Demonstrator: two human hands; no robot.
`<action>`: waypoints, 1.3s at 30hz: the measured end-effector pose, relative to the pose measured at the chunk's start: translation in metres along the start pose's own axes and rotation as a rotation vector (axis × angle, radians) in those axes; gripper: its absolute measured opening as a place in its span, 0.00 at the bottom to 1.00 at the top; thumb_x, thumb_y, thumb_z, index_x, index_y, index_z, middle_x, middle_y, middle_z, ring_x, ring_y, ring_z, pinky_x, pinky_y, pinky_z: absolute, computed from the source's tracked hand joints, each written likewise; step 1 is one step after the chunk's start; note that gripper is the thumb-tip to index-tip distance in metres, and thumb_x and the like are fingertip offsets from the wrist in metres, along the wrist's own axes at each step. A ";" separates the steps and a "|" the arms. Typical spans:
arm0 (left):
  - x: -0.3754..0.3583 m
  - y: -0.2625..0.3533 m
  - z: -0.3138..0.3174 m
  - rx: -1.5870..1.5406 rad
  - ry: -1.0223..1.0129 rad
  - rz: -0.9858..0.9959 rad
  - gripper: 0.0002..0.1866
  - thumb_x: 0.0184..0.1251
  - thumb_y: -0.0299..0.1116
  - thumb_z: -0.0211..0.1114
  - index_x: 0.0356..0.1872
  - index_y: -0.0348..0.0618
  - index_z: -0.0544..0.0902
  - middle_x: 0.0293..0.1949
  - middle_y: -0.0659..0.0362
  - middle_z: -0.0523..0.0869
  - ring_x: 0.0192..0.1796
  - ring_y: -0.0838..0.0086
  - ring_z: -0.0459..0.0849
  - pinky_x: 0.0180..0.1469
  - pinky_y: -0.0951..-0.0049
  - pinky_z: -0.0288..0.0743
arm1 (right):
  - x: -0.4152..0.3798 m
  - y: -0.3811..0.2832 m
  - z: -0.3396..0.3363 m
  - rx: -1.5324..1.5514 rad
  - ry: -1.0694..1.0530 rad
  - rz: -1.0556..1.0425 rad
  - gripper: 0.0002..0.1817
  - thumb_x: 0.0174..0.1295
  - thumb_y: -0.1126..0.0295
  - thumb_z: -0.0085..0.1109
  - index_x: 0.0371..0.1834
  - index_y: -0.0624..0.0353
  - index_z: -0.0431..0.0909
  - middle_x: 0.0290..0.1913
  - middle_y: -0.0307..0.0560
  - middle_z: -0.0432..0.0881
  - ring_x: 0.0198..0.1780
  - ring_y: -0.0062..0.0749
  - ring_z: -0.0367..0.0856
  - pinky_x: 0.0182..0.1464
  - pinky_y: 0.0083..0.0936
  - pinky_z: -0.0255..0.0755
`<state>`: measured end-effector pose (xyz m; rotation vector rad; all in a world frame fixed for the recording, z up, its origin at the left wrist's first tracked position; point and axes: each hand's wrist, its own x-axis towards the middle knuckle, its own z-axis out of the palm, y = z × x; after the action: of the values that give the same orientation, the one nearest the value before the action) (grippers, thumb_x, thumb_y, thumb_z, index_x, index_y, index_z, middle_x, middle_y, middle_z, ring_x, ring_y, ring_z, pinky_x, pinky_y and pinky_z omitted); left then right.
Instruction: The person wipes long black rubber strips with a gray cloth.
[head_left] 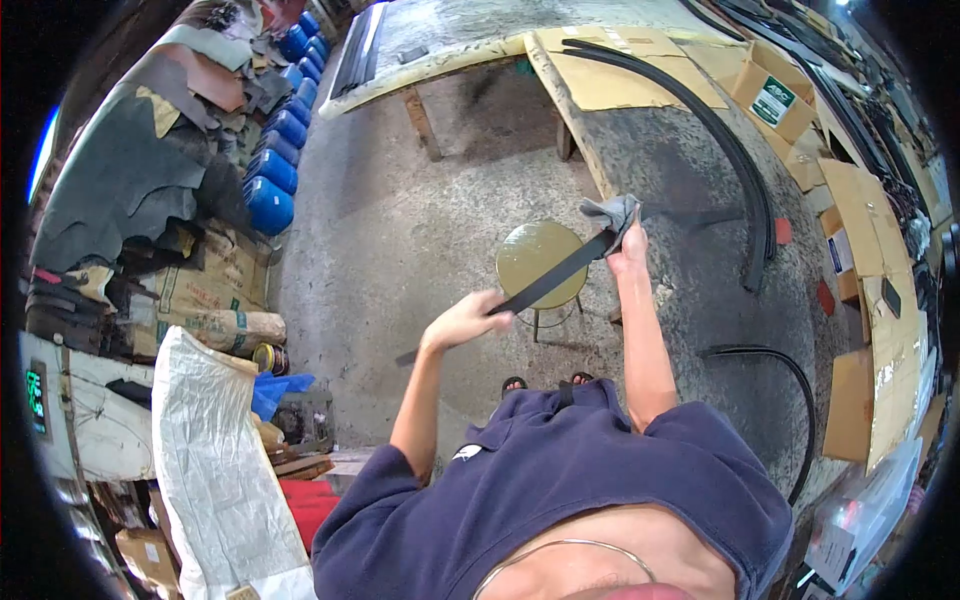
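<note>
A long black strap (556,274) runs slantwise in front of me, over a round stool (530,245) with a yellowish top. My left hand (468,321), somewhat blurred, is closed round the strap near its lower part; the strap's tail sticks out beyond it. Farther up, my right hand (630,248) is closed on a grey cloth (612,212) that is wrapped about the strap. Beyond the cloth the strap carries on over the speckled table (670,150).
Black strips (735,150) curve across the table on the right, near a cardboard box (775,95). Another curved black strip (795,385) lies nearer. At left are blue containers (268,205) and piled leather-like sheets (110,180). A wooden leg (422,125) stands ahead.
</note>
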<state>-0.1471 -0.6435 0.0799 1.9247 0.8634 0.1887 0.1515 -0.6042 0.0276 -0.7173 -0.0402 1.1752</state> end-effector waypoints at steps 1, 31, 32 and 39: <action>0.020 0.017 0.012 -0.252 0.105 0.106 0.19 0.62 0.46 0.60 0.34 0.35 0.76 0.30 0.58 0.79 0.34 0.76 0.75 0.37 0.73 0.70 | -0.009 0.003 0.011 -0.071 0.000 0.019 0.21 0.66 0.49 0.45 0.40 0.56 0.76 0.31 0.40 0.80 0.30 0.28 0.77 0.31 0.27 0.72; 0.056 0.065 0.098 -0.835 -0.248 0.025 0.16 0.72 0.42 0.48 0.38 0.37 0.74 0.23 0.58 0.79 0.21 0.77 0.78 0.24 0.75 0.70 | -0.048 -0.077 0.026 -0.318 0.088 -0.282 0.17 0.63 0.55 0.54 0.40 0.59 0.76 0.32 0.38 0.79 0.33 0.25 0.77 0.34 0.28 0.73; 0.062 0.098 0.087 -0.985 -0.157 0.049 0.13 0.73 0.39 0.47 0.43 0.38 0.71 0.20 0.61 0.75 0.17 0.80 0.72 0.17 0.80 0.64 | -0.050 -0.061 0.031 -0.349 0.005 -0.257 0.17 0.63 0.54 0.54 0.42 0.57 0.75 0.33 0.37 0.79 0.34 0.23 0.77 0.35 0.26 0.73; 0.055 0.111 0.080 -0.743 -0.256 0.073 0.10 0.73 0.35 0.47 0.32 0.41 0.68 0.16 0.68 0.66 0.15 0.86 0.62 0.15 0.83 0.56 | -0.024 -0.183 0.059 -0.205 0.017 -0.385 0.16 0.66 0.58 0.45 0.40 0.59 0.77 0.34 0.44 0.82 0.34 0.35 0.80 0.34 0.33 0.73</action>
<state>-0.0144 -0.6957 0.1193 1.2449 0.4554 0.2566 0.2699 -0.6314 0.1792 -0.8564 -0.2766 0.8019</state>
